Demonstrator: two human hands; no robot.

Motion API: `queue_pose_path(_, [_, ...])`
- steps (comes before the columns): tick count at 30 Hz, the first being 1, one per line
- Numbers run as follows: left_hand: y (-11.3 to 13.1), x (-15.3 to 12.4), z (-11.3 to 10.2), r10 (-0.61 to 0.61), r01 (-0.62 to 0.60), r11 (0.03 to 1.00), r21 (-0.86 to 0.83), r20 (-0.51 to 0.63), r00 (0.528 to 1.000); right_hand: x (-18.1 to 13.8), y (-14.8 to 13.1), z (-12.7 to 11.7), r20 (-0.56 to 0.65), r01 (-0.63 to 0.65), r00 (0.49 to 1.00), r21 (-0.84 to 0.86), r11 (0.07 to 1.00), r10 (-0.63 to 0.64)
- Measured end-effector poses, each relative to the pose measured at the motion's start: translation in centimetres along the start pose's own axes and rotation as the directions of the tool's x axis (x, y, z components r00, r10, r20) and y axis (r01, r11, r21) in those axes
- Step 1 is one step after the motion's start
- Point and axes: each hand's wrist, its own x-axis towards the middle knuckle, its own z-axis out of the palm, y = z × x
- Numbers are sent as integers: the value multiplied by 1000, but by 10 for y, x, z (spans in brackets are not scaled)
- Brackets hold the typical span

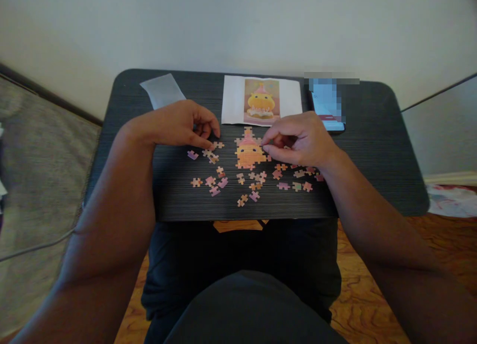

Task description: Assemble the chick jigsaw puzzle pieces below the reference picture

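A partly joined jigsaw (249,152), orange and pink, lies in the middle of the small black table (376,155). Several loose puzzle pieces (223,181) are scattered in front of it and to both sides. My left hand (178,123) rests left of the joined part, fingers curled, its fingertips touching a loose piece (218,145). My right hand (301,138) sits right of the joined part, fingers pinched at its right edge; what they hold is hidden. A printed reference picture (261,101) of the same yellow figure lies behind the puzzle.
A phone (328,105) lies at the back right of the table, a clear plastic bag (163,91) at the back left. A wall stands close behind. My lap is under the table's near edge. Carpet lies left, patterned floor right.
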Motion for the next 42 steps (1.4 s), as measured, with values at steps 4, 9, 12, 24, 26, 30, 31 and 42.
queue_pose_path(4, [-4, 4, 2, 5, -5, 1000, -29, 0, 1000, 5, -13, 20, 98, 229, 969, 0, 973, -228])
queue_pose_path(9, [-4, 3, 3, -24, 25, 997, -70, 16, 1000, 5, -22, 34, 251, 352, 913, -85, 932, -321])
queue_pose_path(12, [-2, 3, 3, -43, 44, 992, -114, 11, 999, 4, -23, 36, 279, 359, 907, -125, 925, -314])
queue_pose_path(24, [-2, 6, 4, -64, 63, 990, -129, -3, 998, 3, -12, 11, 40, 80, 996, -73, 994, -77])
queue_pose_path(26, [-4, 8, 5, -65, 63, 989, -132, -6, 998, 3, -10, 11, 34, 92, 995, -61, 994, -90])
queue_pose_path(30, [-5, 10, 5, -69, 70, 985, -157, 8, 998, 3, -6, 18, -10, 206, 978, -87, 975, -208])
queue_pose_path(31, [-6, 10, 5, -68, 69, 984, -166, 9, 998, 3, -6, 21, -22, 242, 969, -102, 965, -245])
queue_pose_path(42, [-13, 12, 7, -16, 9, 981, -195, -34, 999, 2, -11, 30, -95, 348, 924, -186, 919, -370])
